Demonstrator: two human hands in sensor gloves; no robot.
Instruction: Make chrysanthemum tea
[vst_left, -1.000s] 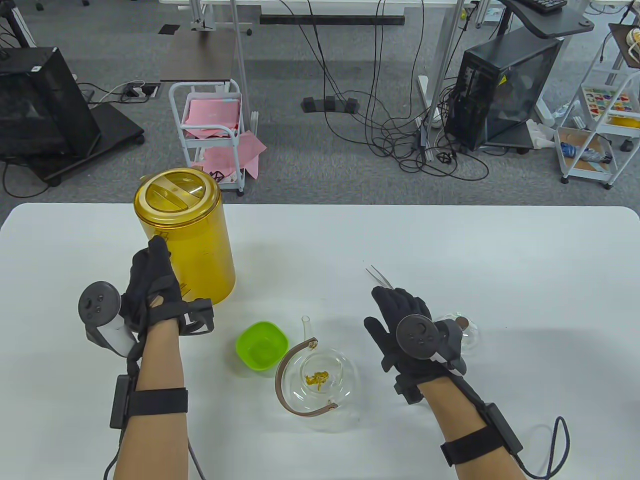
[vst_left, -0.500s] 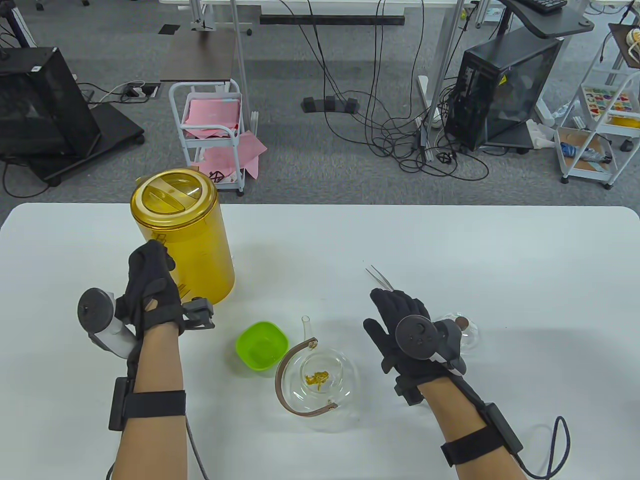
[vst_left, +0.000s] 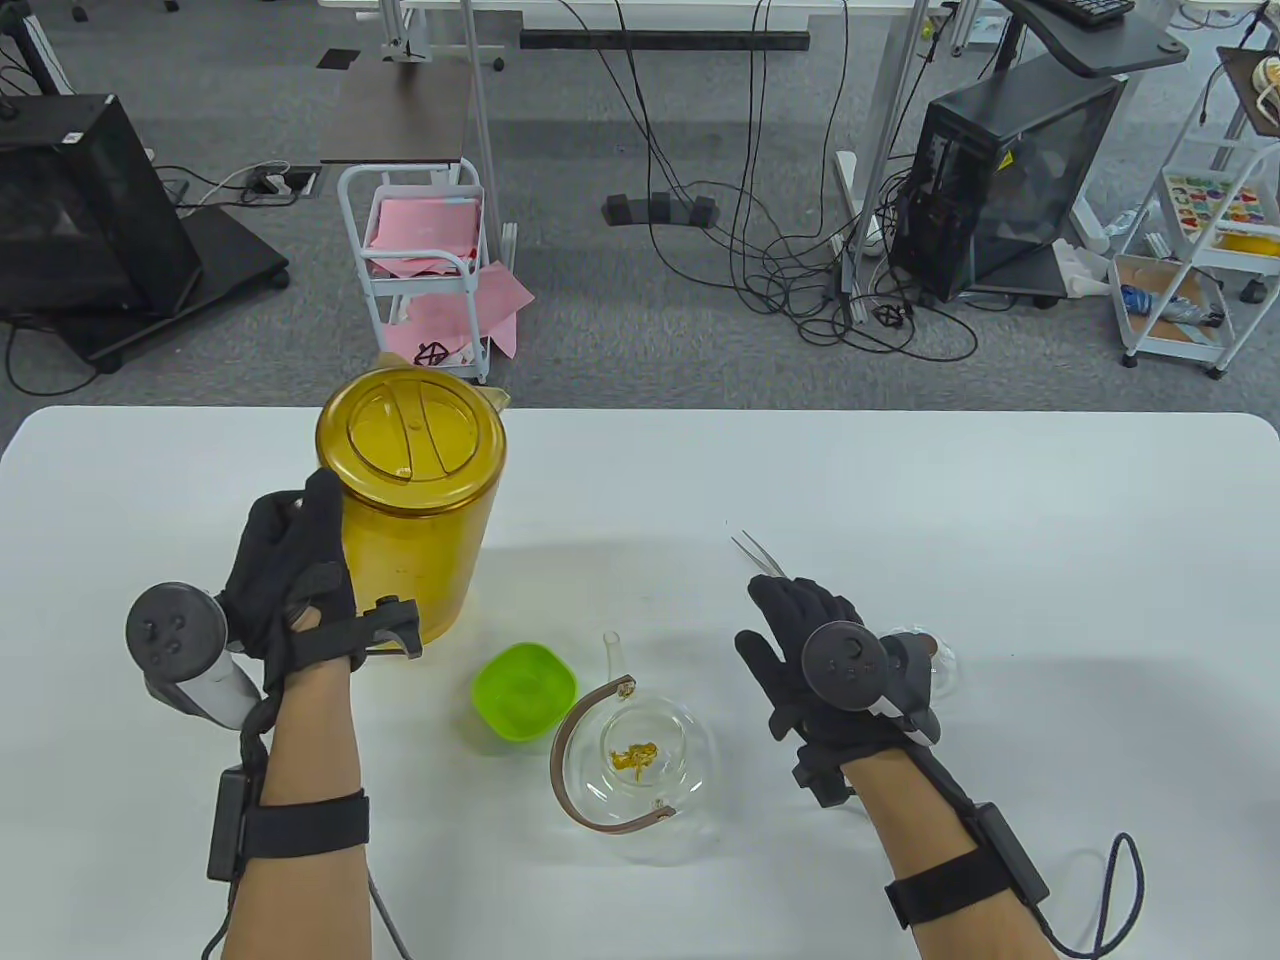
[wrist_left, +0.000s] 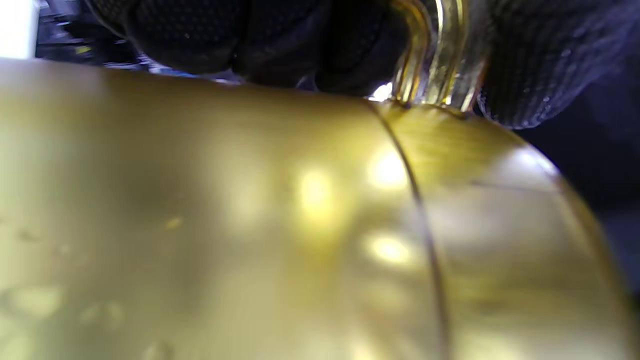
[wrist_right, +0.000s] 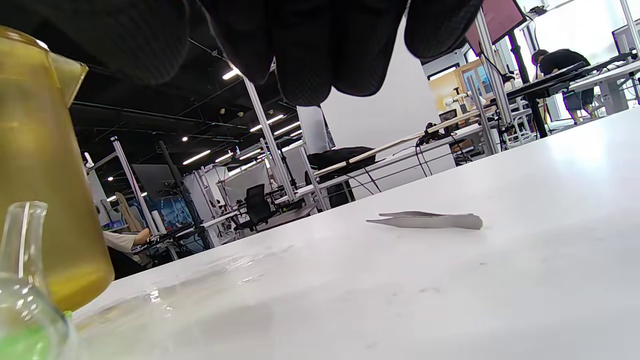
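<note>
My left hand (vst_left: 290, 580) is clamped on the jug (vst_left: 412, 500). In the left wrist view the fingers (wrist_left: 210, 35) curl through the handle (wrist_left: 435, 55), close against the amber wall. The jug is in the left half of the desk (vst_left: 1000, 500), toward the far edge. Whether its base touches the desk I cannot tell. Its lid (vst_left: 410, 440) is on, and the spout (vst_left: 495, 398) points to the far right.

My right hand (vst_left: 815, 660) holds nothing. Its fingers are loose and spread, low over the desk right of centre, just short of the tweezers (vst_left: 757, 556).

The teapot (vst_left: 640, 765) sits near the near edge, about centre. It is open-topped, with flowers (vst_left: 636, 756) on its bottom, and the hoop handle (vst_left: 580, 770) is swung to the left. The green bowl (vst_left: 524, 690) is just beside it on the left. A glass piece (vst_left: 940, 665), probably the teapot lid, lies just right of my right hand, partly hidden.

Handling judgement:
- Jug: stiff plastic and large. If it is full it will be heavy and will pull toward the spout when tipped. Water level not readable. The handle is the right hold; the wall looks smooth and slippery.
- The jug lid may shift or drop on a steep tilt.
- Teapot: thin glass, fragile and light, so a stream could nudge it. I would steady it by the hoop handle, not the wall.
- The teapot mouth is narrow compared with the jug, so pour slowly.
</note>
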